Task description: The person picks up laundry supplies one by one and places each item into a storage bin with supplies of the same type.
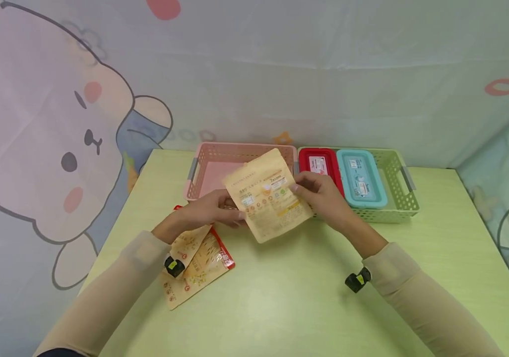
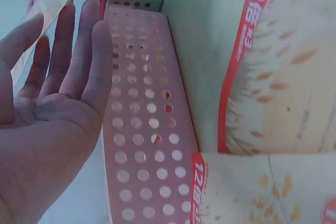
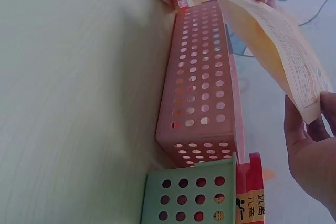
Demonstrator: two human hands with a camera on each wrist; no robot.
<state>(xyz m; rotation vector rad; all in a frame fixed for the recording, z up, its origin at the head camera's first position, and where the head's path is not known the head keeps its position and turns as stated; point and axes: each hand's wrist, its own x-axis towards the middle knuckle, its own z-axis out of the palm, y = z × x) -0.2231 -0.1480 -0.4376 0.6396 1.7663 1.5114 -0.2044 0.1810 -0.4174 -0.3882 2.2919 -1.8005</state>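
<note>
A tan printed pouch (image 1: 269,198) is held tilted above the table, its face of small print and icons toward the head camera. My left hand (image 1: 212,210) pinches its left edge, thumb in front and fingers behind. At the opposite edge, my right hand (image 1: 321,198) grips the pouch between thumb and fingers. The right wrist view shows the pouch (image 3: 286,45) bowed between both hands. Under my left forearm lie two more tan pouches with red bands, the upper pouch (image 1: 187,245) overlapping the lower pouch (image 1: 205,270).
A pink perforated basket (image 1: 219,145) stands at the table's back, behind the held pouch. Right beside it, a green perforated basket (image 1: 397,198) contains a red-lidded pack (image 1: 319,163) and a turquoise-lidded pack (image 1: 361,178). A printed curtain (image 1: 326,99) hangs behind the light green table (image 1: 290,297).
</note>
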